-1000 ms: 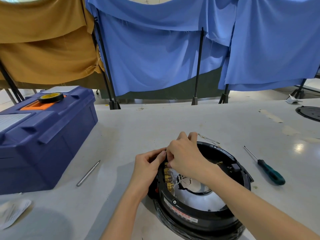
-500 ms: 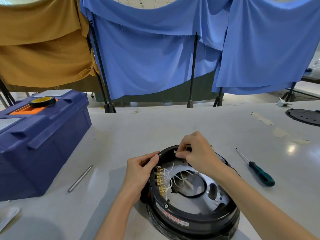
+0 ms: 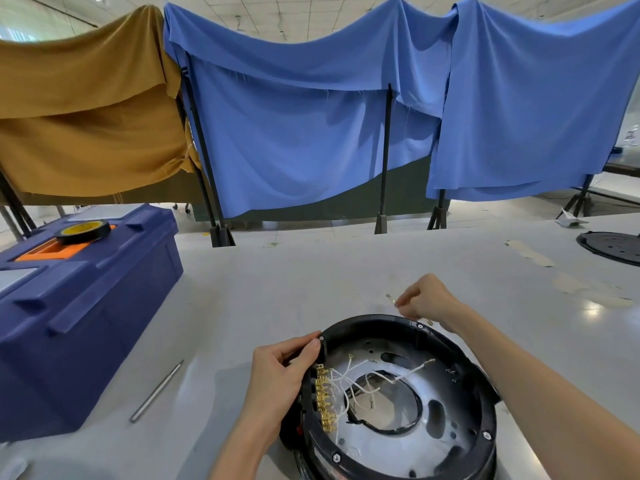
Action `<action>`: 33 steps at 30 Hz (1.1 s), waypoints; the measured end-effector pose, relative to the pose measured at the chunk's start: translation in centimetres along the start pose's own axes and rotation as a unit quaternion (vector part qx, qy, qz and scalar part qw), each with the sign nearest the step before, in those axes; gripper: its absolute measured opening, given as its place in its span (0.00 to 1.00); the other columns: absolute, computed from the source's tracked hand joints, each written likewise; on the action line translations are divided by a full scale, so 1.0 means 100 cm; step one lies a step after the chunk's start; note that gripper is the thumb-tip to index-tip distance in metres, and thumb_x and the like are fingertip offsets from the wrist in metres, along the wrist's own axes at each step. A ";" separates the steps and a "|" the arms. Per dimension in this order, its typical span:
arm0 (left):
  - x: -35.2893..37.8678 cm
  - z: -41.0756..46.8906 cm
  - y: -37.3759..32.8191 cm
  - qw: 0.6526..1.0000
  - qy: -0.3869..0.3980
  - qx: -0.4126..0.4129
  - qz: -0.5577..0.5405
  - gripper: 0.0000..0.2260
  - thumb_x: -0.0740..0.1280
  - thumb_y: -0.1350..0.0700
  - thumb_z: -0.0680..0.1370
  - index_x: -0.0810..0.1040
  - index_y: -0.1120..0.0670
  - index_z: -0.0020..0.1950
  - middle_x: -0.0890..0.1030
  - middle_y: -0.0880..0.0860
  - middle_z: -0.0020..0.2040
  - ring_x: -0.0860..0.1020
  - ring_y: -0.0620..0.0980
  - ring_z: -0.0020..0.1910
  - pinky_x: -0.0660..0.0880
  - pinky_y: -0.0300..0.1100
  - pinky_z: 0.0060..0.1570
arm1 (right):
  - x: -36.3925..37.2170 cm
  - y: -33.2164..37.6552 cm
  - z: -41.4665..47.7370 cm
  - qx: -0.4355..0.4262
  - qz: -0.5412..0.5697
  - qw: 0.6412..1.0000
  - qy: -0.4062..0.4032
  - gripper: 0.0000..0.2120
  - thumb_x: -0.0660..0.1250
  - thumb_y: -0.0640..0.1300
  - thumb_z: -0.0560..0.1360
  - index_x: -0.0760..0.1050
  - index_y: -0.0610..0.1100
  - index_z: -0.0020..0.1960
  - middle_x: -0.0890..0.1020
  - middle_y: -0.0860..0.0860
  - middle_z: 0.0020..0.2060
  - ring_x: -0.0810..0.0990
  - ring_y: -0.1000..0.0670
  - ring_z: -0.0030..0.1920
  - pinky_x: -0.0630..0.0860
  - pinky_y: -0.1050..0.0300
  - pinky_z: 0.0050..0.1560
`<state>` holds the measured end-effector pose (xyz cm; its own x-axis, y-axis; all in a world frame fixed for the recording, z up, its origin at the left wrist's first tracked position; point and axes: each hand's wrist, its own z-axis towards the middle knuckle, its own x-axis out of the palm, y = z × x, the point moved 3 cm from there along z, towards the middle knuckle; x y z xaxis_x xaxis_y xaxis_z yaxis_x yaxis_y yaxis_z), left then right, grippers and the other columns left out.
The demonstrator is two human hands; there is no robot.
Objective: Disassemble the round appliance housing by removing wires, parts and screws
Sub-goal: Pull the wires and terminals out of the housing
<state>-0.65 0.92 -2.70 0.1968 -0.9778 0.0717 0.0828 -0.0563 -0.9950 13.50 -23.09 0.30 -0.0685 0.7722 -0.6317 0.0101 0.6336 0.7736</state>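
Round black housing (image 3: 485, 434) on the desk (image 3: 311, 271) at five o'clock of the view, left hand (image 3: 277, 372) gripping its rim at ten o'clock, right hand (image 3: 427, 299) just beyond twelve o'clock pinching a small loose wire (image 3: 391, 298), best laid well clear while the left steadies the housing.

Bare all the way, as far as the view reaches: left hand (image 3: 277, 375) and right hand (image 3: 429, 299), each on a slender, uncovered forearm, with short-trimmed nails.
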 end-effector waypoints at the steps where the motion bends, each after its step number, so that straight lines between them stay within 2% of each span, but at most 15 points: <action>1: 0.000 0.000 0.000 1.000 -0.001 0.001 -0.003 0.07 0.71 0.59 0.74 0.87 0.48 0.44 0.86 0.50 0.44 0.84 0.46 0.45 0.78 0.32 0.40 | 0.004 -0.002 0.004 0.000 -0.016 1.000 0.009 0.07 0.69 0.26 0.68 0.82 0.35 0.38 0.79 0.45 0.28 0.76 0.50 0.28 0.71 0.67 0.27; 3: 0.000 0.001 0.001 1.000 -0.001 0.001 -0.003 0.07 0.72 0.58 0.74 0.87 0.47 0.44 0.86 0.49 0.44 0.84 0.45 0.45 0.77 0.31 0.40 | 0.011 -0.002 0.011 -0.010 -0.049 0.998 0.027 0.06 0.70 0.27 0.67 0.84 0.35 0.39 0.80 0.48 0.29 0.75 0.57 0.29 0.69 0.69 0.29; 5: -0.001 0.002 0.002 1.000 -0.004 0.001 0.000 0.06 0.72 0.58 0.74 0.87 0.48 0.45 0.86 0.49 0.44 0.84 0.45 0.45 0.77 0.31 0.40 | 0.015 -0.001 0.015 -0.018 -0.061 0.997 0.033 0.05 0.71 0.29 0.67 0.84 0.35 0.39 0.79 0.54 0.24 0.74 0.63 0.28 0.68 0.73 0.28; 7: -0.001 0.002 0.002 1.000 -0.007 -0.001 0.001 0.05 0.72 0.57 0.74 0.87 0.48 0.45 0.86 0.49 0.44 0.84 0.45 0.46 0.78 0.32 0.41 | 0.015 -0.002 0.019 -0.028 -0.058 0.997 0.030 0.04 0.72 0.30 0.68 0.83 0.36 0.38 0.78 0.52 0.23 0.74 0.58 0.25 0.69 0.71 0.26; 10: -0.001 0.002 0.002 1.000 -0.005 -0.001 0.003 0.05 0.72 0.57 0.74 0.87 0.48 0.46 0.86 0.49 0.45 0.84 0.45 0.46 0.78 0.32 0.42 | 0.009 -0.003 0.020 -0.039 -0.067 0.997 0.011 0.04 0.70 0.33 0.72 0.81 0.39 0.39 0.82 0.45 0.32 0.77 0.51 0.23 0.74 0.64 0.25; 13: -0.001 0.001 0.001 1.000 -0.005 -0.005 0.000 0.05 0.72 0.57 0.74 0.87 0.48 0.45 0.86 0.49 0.45 0.84 0.46 0.46 0.78 0.33 0.41 | -0.001 0.001 0.017 -0.043 -0.105 0.994 -0.006 0.07 0.65 0.34 0.76 0.80 0.41 0.41 0.83 0.43 0.39 0.82 0.47 0.24 0.81 0.55 0.30; 16: 0.000 0.000 -0.001 1.000 -0.004 -0.010 0.001 0.05 0.72 0.57 0.74 0.87 0.48 0.45 0.86 0.50 0.44 0.84 0.47 0.45 0.79 0.34 0.41 | -0.012 0.006 0.010 -0.038 -0.133 0.990 -0.007 0.09 0.61 0.33 0.77 0.79 0.38 0.47 0.84 0.40 0.40 0.83 0.43 0.27 0.82 0.52 0.33; 19: -0.001 -0.004 -0.002 1.000 0.000 -0.010 0.005 0.05 0.72 0.57 0.74 0.87 0.48 0.46 0.86 0.50 0.44 0.84 0.47 0.45 0.79 0.36 0.44 | -0.022 0.014 -0.004 -0.044 -0.106 0.993 -0.039 0.08 0.61 0.33 0.78 0.79 0.37 0.49 0.84 0.41 0.41 0.83 0.42 0.29 0.83 0.50 0.36; 21: -0.002 -0.007 -0.002 1.000 0.005 -0.008 0.012 0.05 0.72 0.56 0.74 0.87 0.49 0.46 0.86 0.50 0.44 0.84 0.48 0.46 0.78 0.40 0.47 | -0.024 0.024 -0.019 -0.075 -0.048 0.994 -0.056 0.06 0.64 0.35 0.77 0.80 0.38 0.48 0.84 0.43 0.38 0.83 0.44 0.30 0.82 0.52 0.35; 23: -0.002 -0.010 -0.002 1.000 0.008 -0.008 0.017 0.05 0.72 0.56 0.74 0.87 0.49 0.47 0.86 0.50 0.45 0.84 0.48 0.46 0.78 0.43 0.49 | -0.019 0.039 -0.042 -0.132 -0.009 0.990 -0.055 0.05 0.68 0.36 0.75 0.82 0.40 0.46 0.84 0.46 0.36 0.82 0.49 0.32 0.79 0.62 0.35; 25: -0.002 -0.012 -0.003 1.000 0.008 -0.005 0.020 0.05 0.72 0.55 0.74 0.86 0.49 0.47 0.86 0.50 0.45 0.84 0.47 0.47 0.78 0.43 0.50 | -0.008 0.054 -0.069 -0.205 -0.015 0.978 -0.035 0.03 0.72 0.38 0.72 0.84 0.44 0.43 0.84 0.50 0.35 0.79 0.55 0.33 0.73 0.70 0.37; 27: -0.002 -0.014 -0.003 1.000 0.008 -0.003 0.017 0.05 0.72 0.55 0.74 0.86 0.48 0.47 0.86 0.50 0.45 0.84 0.47 0.47 0.78 0.43 0.50 | 0.008 0.066 -0.095 -0.258 -0.038 0.965 0.025 0.02 0.74 0.41 0.70 0.84 0.47 0.40 0.84 0.55 0.34 0.77 0.59 0.33 0.70 0.71 0.37; 30: -0.002 -0.017 -0.004 1.000 0.009 0.003 0.019 0.05 0.72 0.55 0.74 0.86 0.46 0.46 0.86 0.50 0.44 0.84 0.48 0.46 0.79 0.41 0.47 | 0.035 0.075 -0.123 -0.276 -0.075 0.946 0.150 0.02 0.75 0.44 0.69 0.85 0.48 0.42 0.84 0.55 0.35 0.79 0.60 0.35 0.73 0.68 0.38; 33: -0.002 -0.018 -0.004 1.000 0.008 0.007 0.011 0.05 0.72 0.57 0.74 0.87 0.47 0.45 0.86 0.51 0.44 0.84 0.50 0.47 0.80 0.45 0.49 | 0.052 0.079 -0.134 -0.277 -0.108 0.936 0.189 0.03 0.74 0.46 0.71 0.84 0.47 0.43 0.85 0.53 0.37 0.79 0.59 0.36 0.73 0.68 0.38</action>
<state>-2.49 0.77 -2.44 0.1839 -0.9817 0.0494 0.0934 -0.0326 -0.9951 -0.10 -14.66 3.83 -0.3591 0.4900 -0.7943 -0.5557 0.5715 0.6038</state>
